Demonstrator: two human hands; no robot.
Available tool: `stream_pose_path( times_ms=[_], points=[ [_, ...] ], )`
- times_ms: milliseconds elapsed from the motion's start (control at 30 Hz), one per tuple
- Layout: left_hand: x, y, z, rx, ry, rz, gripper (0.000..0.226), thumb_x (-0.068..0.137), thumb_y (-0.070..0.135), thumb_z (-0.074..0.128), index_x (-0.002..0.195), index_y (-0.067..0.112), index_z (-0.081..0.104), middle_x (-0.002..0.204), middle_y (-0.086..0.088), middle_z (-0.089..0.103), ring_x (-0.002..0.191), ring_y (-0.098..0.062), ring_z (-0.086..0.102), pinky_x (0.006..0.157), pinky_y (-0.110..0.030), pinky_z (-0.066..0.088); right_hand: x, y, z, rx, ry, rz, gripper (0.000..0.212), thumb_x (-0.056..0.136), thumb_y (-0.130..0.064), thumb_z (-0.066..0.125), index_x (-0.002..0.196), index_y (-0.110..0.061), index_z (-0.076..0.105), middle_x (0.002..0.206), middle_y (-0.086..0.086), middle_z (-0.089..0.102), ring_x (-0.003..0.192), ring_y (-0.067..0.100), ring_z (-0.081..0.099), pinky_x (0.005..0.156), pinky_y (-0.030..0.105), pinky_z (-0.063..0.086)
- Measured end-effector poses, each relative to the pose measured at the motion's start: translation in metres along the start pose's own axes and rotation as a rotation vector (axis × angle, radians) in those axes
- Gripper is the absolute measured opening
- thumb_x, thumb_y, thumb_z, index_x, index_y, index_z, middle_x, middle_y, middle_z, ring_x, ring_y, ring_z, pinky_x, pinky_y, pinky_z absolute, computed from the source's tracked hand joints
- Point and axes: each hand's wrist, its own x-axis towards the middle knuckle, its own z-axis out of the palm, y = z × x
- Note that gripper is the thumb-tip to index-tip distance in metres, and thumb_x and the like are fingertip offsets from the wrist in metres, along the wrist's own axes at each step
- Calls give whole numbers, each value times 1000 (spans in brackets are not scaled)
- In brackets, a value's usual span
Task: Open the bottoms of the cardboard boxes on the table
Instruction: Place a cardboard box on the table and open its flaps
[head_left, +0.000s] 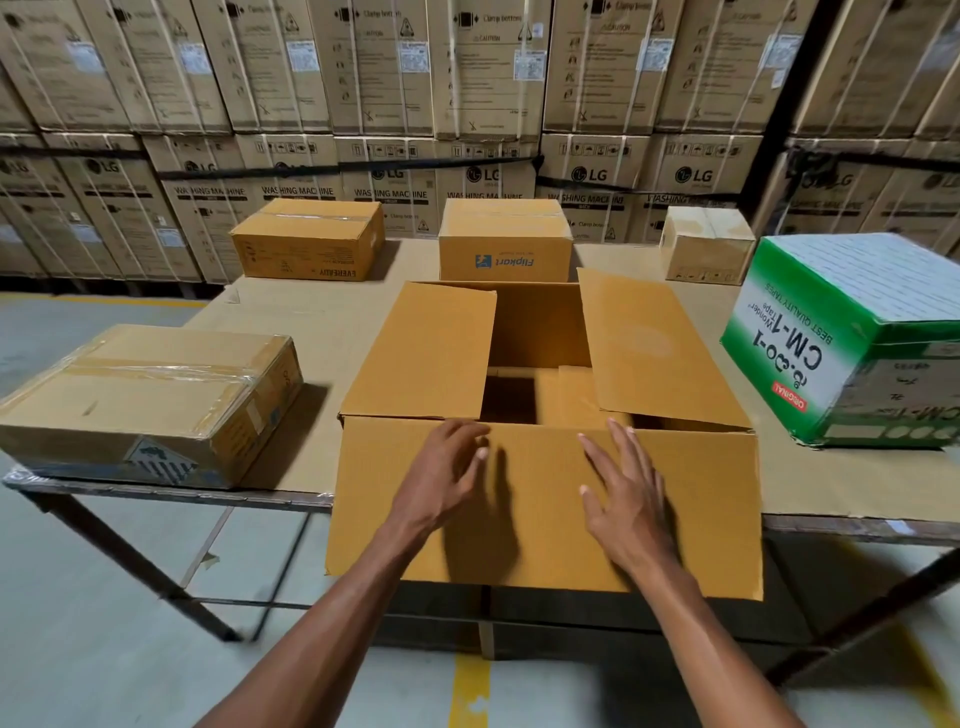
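Box (545, 499) at near table (291, 332) edge, flaps already up and folded out — looks opened. Left hand (441, 483) and right hand (628, 499) over near flap, fingers spread loose, gripping nothing. Next, probably — shift to taped box (150, 395) on left.

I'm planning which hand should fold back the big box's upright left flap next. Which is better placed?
Left, probably. The left hand sits just below the left flap of the open box, fingers near its base. The right hand lies open nearer the right flap.
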Motion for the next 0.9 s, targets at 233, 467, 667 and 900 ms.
stream_pose_path(
  times_ms=[233,467,667,900],
  points=[
    [89,61,25,-36,-306,-206,53,106,36,39,151,8,38,154,-12,43,140,-28,43,112,-37,35,13,-46,22,-86,-119,64,87,87,-26,69,158,-32,19,168,1,-6,153,24,-16,121,51,2],
    [133,56,37,169,-417,-458,74,102,45,44,157,5,14,163,-22,18,147,-42,26,117,-50,29,11,-37,31,-135,-83,50,82,85,-33,72,155,-29,30,168,1,1,154,24,-12,119,50,6],
    [147,66,-1,254,-103,-329,82,96,49,52,159,31,2,168,-6,-4,150,-46,7,115,-62,21,10,-33,35,-121,-63,58,88,79,-30,77,154,-32,32,168,0,5,154,23,-8,119,51,12],
    [154,0,-85,427,12,-430,75,96,59,48,159,35,12,167,-11,-2,145,-51,20,113,-66,22,10,-33,38,-49,-48,74,95,83,-34,75,157,-41,17,168,-3,2,154,21,-11,120,52,14]
  ],
)
